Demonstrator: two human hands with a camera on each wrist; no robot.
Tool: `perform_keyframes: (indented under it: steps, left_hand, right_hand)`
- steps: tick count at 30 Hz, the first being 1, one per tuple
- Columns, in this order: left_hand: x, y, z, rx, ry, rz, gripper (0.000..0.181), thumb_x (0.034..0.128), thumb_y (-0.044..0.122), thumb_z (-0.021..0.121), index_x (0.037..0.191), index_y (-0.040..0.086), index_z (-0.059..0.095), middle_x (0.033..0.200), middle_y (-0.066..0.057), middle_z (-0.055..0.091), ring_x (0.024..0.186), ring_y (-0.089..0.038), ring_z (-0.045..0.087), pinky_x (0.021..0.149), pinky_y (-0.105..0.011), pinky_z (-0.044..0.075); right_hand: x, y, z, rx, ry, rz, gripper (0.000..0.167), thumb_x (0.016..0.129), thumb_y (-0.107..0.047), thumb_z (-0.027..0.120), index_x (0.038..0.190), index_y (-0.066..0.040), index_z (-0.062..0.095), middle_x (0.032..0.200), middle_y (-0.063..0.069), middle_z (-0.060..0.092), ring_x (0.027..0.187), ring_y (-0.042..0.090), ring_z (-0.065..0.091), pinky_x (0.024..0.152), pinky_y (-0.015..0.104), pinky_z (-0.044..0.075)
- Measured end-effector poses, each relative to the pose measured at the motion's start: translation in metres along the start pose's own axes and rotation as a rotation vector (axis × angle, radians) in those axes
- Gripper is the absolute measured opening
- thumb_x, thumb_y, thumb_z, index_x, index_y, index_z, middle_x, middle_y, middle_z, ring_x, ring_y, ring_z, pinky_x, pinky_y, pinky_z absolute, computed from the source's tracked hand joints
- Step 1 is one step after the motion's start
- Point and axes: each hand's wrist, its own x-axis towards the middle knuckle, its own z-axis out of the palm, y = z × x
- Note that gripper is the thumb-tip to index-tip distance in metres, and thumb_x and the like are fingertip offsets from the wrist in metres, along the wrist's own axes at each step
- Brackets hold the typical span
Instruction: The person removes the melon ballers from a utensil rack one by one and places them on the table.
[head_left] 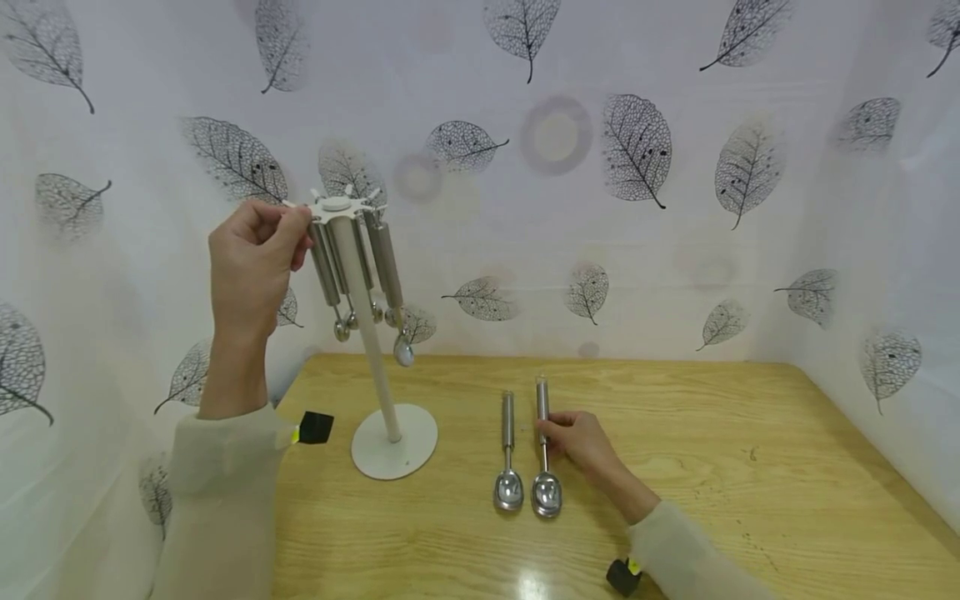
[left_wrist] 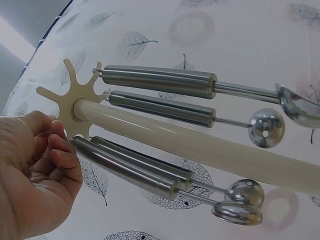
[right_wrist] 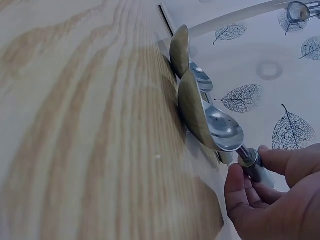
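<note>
My left hand [head_left: 251, 262] pinches an arm of the star-shaped hook plate [head_left: 337, 208] at the top of a white utensil stand. Its pole [head_left: 366, 325] leans, and the round base [head_left: 393, 462] is on the table. Several steel-handled scoops [left_wrist: 160, 80] with rounded bowls hang from the hooks. On the table lie two steel scoops, side by side with bowls toward me. My right hand [head_left: 585, 450] holds the handle of the right-hand scoop [head_left: 547, 495] between thumb and fingers. Left of it, apart from both hands, is the other scoop [head_left: 508, 492].
The wooden table [head_left: 712, 467] extends to the right of the scoops. Behind it and at both sides hangs a white curtain [head_left: 555, 250] with a dark leaf print.
</note>
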Motion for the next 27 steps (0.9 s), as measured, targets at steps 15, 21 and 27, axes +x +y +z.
perform_keyframes:
  steps: [15,21,27]
  left_hand:
    - [-0.001,0.002,0.001,0.029,0.008,-0.005,0.014,0.1014,0.011,0.074,0.089,0.008,0.068,0.076,-0.003,0.066,0.065,-0.014,0.054,0.059,-0.016,0.047]
    - [-0.001,0.002,0.001,0.04,0.005,-0.007,0.013,0.1018,0.012,0.074,0.091,0.008,0.068,0.078,-0.003,0.066,0.066,-0.014,0.055,0.06,-0.017,0.048]
    - [-0.001,0.002,0.001,0.043,0.005,-0.003,0.013,0.1017,0.012,0.074,0.091,0.008,0.068,0.077,-0.002,0.066,0.066,-0.014,0.054,0.06,-0.017,0.047]
  right_hand:
    - [0.0,-0.003,0.009,-0.108,0.069,-0.012,0.021,0.1,-0.008,0.074,0.104,0.013,0.075,0.072,0.007,0.068,0.059,0.012,0.058,0.049,0.02,0.047]
    - [0.003,-0.004,0.013,-0.199,0.091,-0.012,0.016,0.098,-0.007,0.076,0.094,0.009,0.077,0.068,0.005,0.067,0.057,0.012,0.061,0.049,0.022,0.052]
    - [0.005,-0.004,0.015,-0.286,0.076,-0.041,0.016,0.097,-0.007,0.077,0.089,0.007,0.076,0.066,0.007,0.068,0.055,0.016,0.064,0.05,0.027,0.056]
